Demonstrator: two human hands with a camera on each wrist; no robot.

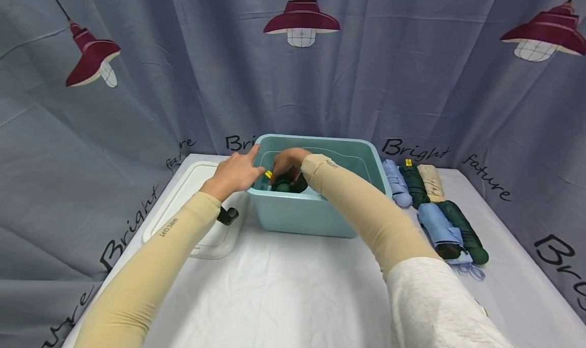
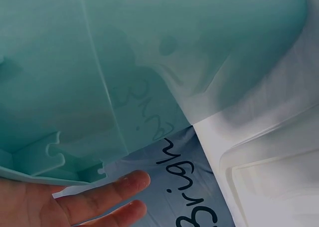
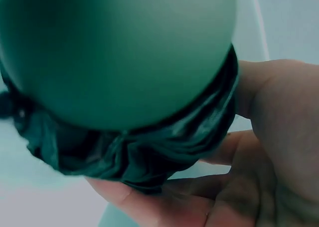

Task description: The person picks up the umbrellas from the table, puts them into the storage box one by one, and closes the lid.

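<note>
- The right hand (image 1: 287, 163) was down inside the light teal plastic storage bin (image 1: 316, 213), fingers curled round a dark green folded umbrella (image 1: 288, 182) with a yellow tag; the right wrist view showed the umbrella's rounded green end (image 3: 114, 52) cupped in the palm.
- The left hand (image 1: 235, 174) rested on the bin's left rim, fingers straight and relaxed, gripping nothing; the left wrist view showed its fingertips (image 2: 127, 184) just under the bin's edge.
- The bin stood on the white cloth-covered table (image 1: 284, 292), its clear plastic lid (image 1: 192, 205) lying flat just to its left.
- To the bin's right lay a row of folded umbrellas (image 1: 432, 210), pale blue, dark green and beige, touching one another.
</note>
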